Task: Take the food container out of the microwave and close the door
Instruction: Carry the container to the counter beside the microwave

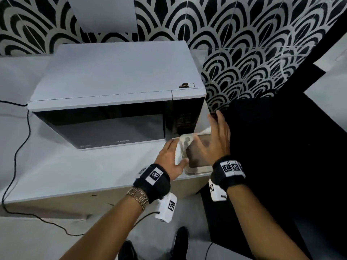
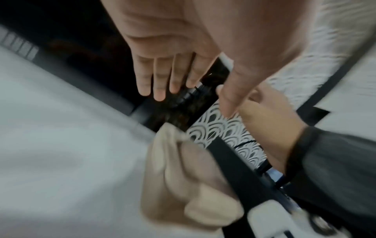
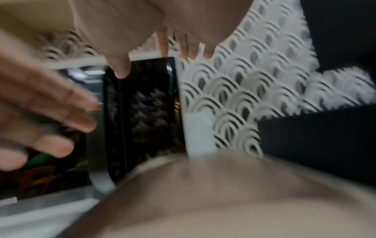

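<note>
A clear food container (image 1: pixel 197 160) with brownish contents sits on the front right corner of the white counter (image 1: pixel 75 166), just right of the white microwave (image 1: pixel 116 81). The microwave's dark door (image 1: pixel 105 126) looks flush with its front. My left hand (image 1: pixel 173 153) lies against the container's left side with straight fingers, its thumb touching the near edge. My right hand (image 1: pixel 208 134) hovers over the lid with fingers spread and straight. Both wrist views are blurred; the left wrist view shows the beige container (image 2: pixel 183 177), and the right wrist view shows the control panel (image 3: pixel 146 112).
A black cable (image 1: pixel 20 147) runs down the counter's left side to the floor. Patterned black-and-white tiles (image 1: pixel 244 53) cover the wall behind. A black surface (image 1: pixel 281 147) drops away right of the counter's edge. My shoes (image 1: pixel 180 239) stand below.
</note>
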The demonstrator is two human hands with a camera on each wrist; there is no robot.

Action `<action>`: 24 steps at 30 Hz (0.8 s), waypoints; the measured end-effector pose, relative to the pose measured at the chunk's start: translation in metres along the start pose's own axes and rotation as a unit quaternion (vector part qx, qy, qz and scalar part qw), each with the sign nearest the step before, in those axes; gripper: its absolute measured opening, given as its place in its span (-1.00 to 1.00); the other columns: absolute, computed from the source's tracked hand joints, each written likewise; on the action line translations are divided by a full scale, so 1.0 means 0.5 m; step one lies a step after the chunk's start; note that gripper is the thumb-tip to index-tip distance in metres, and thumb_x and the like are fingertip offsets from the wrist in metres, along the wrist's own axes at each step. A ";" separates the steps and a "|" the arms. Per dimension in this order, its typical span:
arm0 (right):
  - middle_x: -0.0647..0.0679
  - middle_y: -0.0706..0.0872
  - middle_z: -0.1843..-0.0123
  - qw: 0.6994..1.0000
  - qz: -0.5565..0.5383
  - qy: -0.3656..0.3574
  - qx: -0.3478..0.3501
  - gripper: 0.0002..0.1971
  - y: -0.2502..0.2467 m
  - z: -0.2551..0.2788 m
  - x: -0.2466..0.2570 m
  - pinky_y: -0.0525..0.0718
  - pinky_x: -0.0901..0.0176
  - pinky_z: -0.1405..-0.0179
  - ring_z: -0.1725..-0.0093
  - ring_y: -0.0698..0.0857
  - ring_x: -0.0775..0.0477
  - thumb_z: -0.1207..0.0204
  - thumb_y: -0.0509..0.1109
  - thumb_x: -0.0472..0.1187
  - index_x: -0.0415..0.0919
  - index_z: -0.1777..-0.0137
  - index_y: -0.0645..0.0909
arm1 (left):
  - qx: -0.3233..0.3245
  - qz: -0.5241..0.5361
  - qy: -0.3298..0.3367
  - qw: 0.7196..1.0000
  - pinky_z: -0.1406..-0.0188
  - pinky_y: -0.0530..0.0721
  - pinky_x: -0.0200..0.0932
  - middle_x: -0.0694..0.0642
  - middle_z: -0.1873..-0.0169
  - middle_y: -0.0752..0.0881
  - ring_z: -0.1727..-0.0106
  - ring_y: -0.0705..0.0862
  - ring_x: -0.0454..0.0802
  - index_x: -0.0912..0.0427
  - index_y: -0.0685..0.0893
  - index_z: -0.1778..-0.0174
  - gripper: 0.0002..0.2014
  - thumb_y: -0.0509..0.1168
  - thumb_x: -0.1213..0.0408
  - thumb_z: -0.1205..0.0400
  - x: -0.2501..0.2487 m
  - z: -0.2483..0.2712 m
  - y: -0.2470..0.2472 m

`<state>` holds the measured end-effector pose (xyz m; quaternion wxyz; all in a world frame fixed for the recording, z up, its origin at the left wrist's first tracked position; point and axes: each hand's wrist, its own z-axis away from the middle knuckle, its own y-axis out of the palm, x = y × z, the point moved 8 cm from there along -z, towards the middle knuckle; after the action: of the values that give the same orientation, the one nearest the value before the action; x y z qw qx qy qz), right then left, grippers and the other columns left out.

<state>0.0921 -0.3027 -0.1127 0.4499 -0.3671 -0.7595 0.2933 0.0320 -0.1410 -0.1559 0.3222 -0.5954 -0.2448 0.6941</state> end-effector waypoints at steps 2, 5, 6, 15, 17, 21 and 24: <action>-0.33 0.22 -0.73 0.995 0.005 0.084 0.044 -0.15 0.028 0.037 -0.076 0.33 -0.34 -0.60 -0.67 0.28 -0.37 -0.44 0.47 0.22 -0.18 -0.64 0.33 | 0.019 0.041 -0.063 0.997 -0.57 0.43 -0.01 0.21 -0.60 0.43 -0.56 0.49 0.18 0.18 0.24 -0.69 -0.21 0.35 -0.05 -0.59 0.022 -0.019 0.053; -0.25 0.28 -0.70 0.969 -0.020 0.197 0.147 -0.07 0.078 0.077 -0.163 0.43 -0.19 -0.54 -0.63 0.37 -0.34 -0.40 0.50 0.29 -0.01 -0.70 0.21 | 0.056 0.094 -0.151 0.982 -0.39 0.58 -0.01 0.23 -0.45 0.61 -0.43 0.61 0.25 0.14 0.28 -0.62 -0.26 0.32 -0.14 -0.59 0.049 -0.040 0.107; -0.21 0.34 -0.67 0.958 -0.047 0.229 0.169 -0.05 0.092 0.087 -0.181 0.47 -0.13 -0.52 -0.59 0.42 -0.32 -0.38 0.51 0.31 0.05 -0.70 0.18 | 0.063 0.097 -0.163 0.980 -0.32 0.59 -0.05 0.23 -0.39 0.66 -0.39 0.63 0.26 0.13 0.29 -0.60 -0.26 0.32 -0.16 -0.59 0.053 -0.045 0.116; -0.18 0.66 -0.43 0.919 -0.124 0.320 0.194 0.04 0.116 0.117 -0.180 0.62 -0.04 -0.38 -0.39 0.65 -0.30 -0.33 0.53 0.37 0.08 -0.73 0.12 | 0.047 0.067 -0.159 0.984 0.10 0.52 -0.08 0.15 0.11 0.71 0.06 0.63 0.19 0.25 0.54 -0.12 -0.49 0.31 -0.18 -0.57 0.070 -0.043 0.121; -0.20 0.63 -0.47 0.916 -0.122 0.320 0.208 0.12 0.127 0.142 -0.149 0.61 -0.12 -0.42 -0.42 0.63 -0.31 -0.28 0.49 0.46 0.07 -0.74 0.05 | 0.034 0.092 -0.168 0.981 0.11 0.50 -0.10 0.12 0.15 0.67 0.06 0.62 0.18 0.22 0.51 -0.09 -0.54 0.34 -0.12 -0.56 0.089 -0.013 0.111; -0.21 0.55 -0.57 0.907 -0.132 0.330 0.225 0.27 0.160 0.219 -0.077 0.54 -0.17 -0.52 -0.54 0.54 -0.29 -0.12 0.37 0.62 0.04 -0.76 -0.04 | 0.035 0.104 -0.158 0.981 -0.22 0.62 -0.02 0.17 -0.21 0.71 -0.22 0.66 0.19 0.08 0.49 -0.40 -0.41 0.32 -0.13 -0.50 0.156 0.062 0.085; -0.18 0.54 -0.58 0.904 -0.158 0.307 0.250 0.35 0.200 0.254 0.012 0.54 -0.09 -0.53 -0.54 0.55 -0.22 -0.05 0.38 0.62 0.01 -0.78 -0.06 | 0.023 0.122 -0.181 0.976 -0.29 0.63 0.04 0.18 -0.28 0.69 -0.28 0.66 0.19 0.09 0.45 -0.45 -0.31 0.32 -0.15 -0.44 0.235 0.126 0.054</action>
<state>0.0052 -0.2565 -0.2410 0.7785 -0.1899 -0.5332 0.2714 -0.0442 -0.0698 -0.2433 0.1989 -0.4781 -0.2082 0.8298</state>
